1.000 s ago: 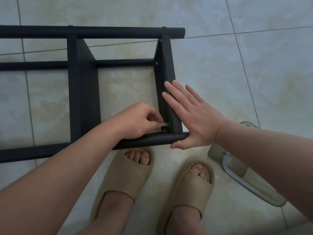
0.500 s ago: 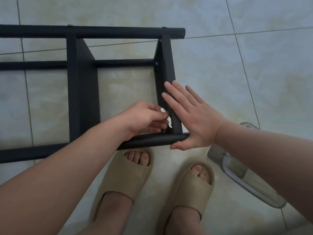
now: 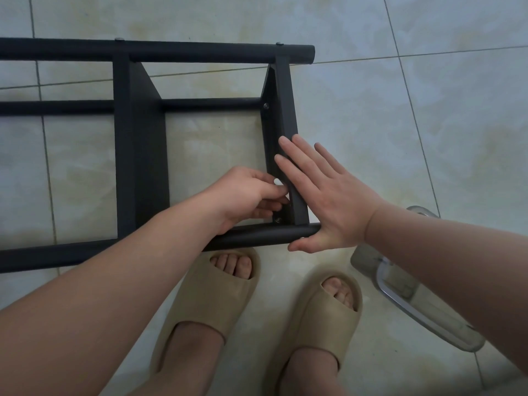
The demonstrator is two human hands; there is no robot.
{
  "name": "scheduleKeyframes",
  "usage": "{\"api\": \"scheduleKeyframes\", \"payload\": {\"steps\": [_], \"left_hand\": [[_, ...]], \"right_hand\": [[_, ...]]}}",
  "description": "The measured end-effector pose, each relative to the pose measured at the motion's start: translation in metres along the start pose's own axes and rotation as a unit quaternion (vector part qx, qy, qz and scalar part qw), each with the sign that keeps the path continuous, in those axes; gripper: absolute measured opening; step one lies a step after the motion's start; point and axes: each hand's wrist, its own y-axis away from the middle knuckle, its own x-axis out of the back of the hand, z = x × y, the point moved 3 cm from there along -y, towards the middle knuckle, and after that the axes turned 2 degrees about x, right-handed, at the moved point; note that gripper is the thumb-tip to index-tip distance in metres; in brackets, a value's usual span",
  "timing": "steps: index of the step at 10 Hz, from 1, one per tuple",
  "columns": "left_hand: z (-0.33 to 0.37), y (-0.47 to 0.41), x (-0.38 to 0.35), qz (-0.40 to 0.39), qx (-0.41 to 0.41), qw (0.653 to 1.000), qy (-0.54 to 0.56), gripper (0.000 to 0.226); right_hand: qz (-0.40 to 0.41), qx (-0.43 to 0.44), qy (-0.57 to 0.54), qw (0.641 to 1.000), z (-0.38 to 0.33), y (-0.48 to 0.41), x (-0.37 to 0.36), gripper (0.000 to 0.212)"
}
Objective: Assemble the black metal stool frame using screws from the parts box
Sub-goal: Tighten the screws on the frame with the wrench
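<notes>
Since the stool frame (image 3: 140, 155) is made of black metal tube and flat plate, it is judged to be stiff and rather heavy, with smooth painted faces that may slip under a dry palm. It is best held by the round tubes or pressed flat on a crosspiece (image 3: 285, 110), not by the thin rod (image 3: 211, 103). The frame is laid on the tiled floor (image 3: 400, 138), under both hands. The right hand (image 3: 328, 195) is spread flat with straight fingers and pressed on the outer face of the crosspiece, the thumb being below the end of the near tube (image 3: 265, 234). The left hand (image 3: 245, 195), just at the inner side of the same crosspiece, is curled, and a small pale piece (image 3: 277, 182) is pinched by its fingertips (image 3: 281, 190); what it is cannot be told. A screw head (image 3: 277, 220) is seen just below these fingertips. Counted: two long tubes, two flat crosspieces, one thin rod, four screw heads in view, one clear parts box (image 3: 414, 310) below the right forearm, two slippers (image 3: 211, 298)
</notes>
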Motion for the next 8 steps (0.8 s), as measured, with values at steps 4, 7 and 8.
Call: {"api": "scheduleKeyframes", "payload": {"steps": [4, 7, 8], "left_hand": [[-0.0017, 0.0012, 0.0012, -0.015, -0.002, 1.000, -0.025, 0.009], [-0.0046, 0.0009, 0.0013, -0.042, 0.032, 0.998, 0.018, 0.008], [-0.0046, 0.0014, 0.0001, -0.043, 0.040, 0.998, 0.018, 0.009]], "right_hand": [[-0.006, -0.002, 0.002, 1.000, -0.0004, -0.0002, 0.0005, 0.126], [-0.006, -0.001, 0.000, 1.000, -0.0002, 0.0000, 0.0004, 0.125], [-0.007, -0.002, 0.001, 1.000, -0.0001, 0.0000, 0.0003, 0.126]]}}
